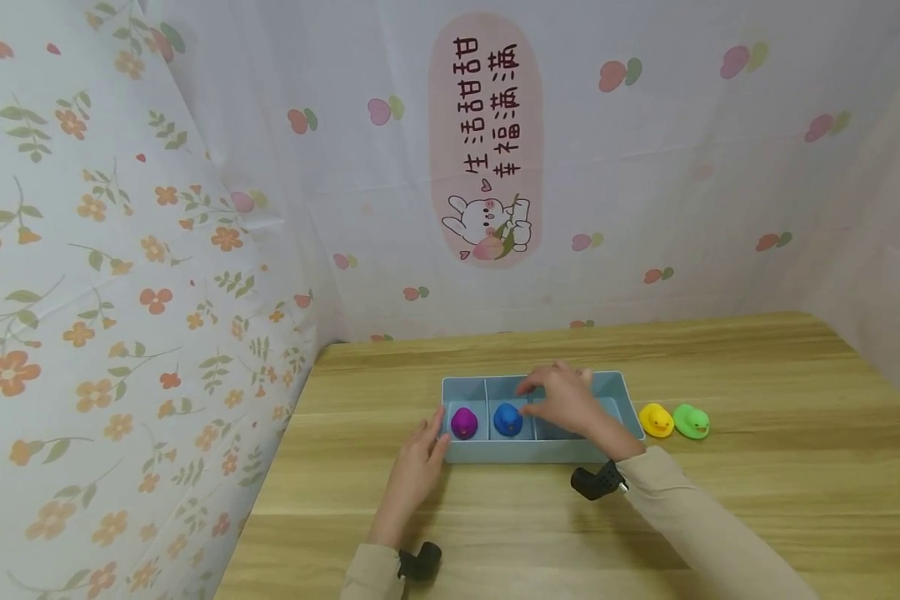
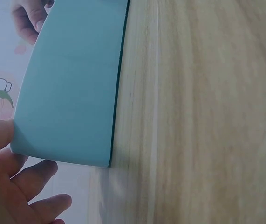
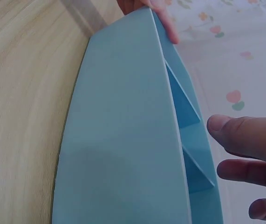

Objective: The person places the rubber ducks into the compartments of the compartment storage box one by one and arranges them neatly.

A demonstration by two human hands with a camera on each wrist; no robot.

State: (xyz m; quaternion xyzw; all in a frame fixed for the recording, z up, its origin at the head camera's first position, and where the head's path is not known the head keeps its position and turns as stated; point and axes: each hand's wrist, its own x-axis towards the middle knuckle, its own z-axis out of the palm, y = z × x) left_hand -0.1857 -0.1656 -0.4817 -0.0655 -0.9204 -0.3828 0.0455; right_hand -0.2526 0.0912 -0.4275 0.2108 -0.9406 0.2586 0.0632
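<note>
A light blue divided box point(image 1: 525, 452) lies lengthwise across the table. A purple toy duck point(image 1: 464, 423) sits in its leftmost compartment, and a blue toy duck point(image 1: 507, 420) in the one beside it. My left hand point(image 1: 418, 458) rests against the box's left end, its fingers extended; in the left wrist view the thumb point(image 2: 0, 133) touches the corner. Over the box, to the right of the blue duck, my right hand point(image 1: 566, 400) hovers with fingers spread and nothing between them. Part of the right-hand compartments is hidden behind it.
Just right of the box, a yellow toy duck point(image 1: 656, 421) and a green toy duck point(image 1: 692, 422) stand side by side on the wooden table point(image 1: 795, 467). A patterned cloth point(image 1: 645, 167) hangs behind the table and along its sides.
</note>
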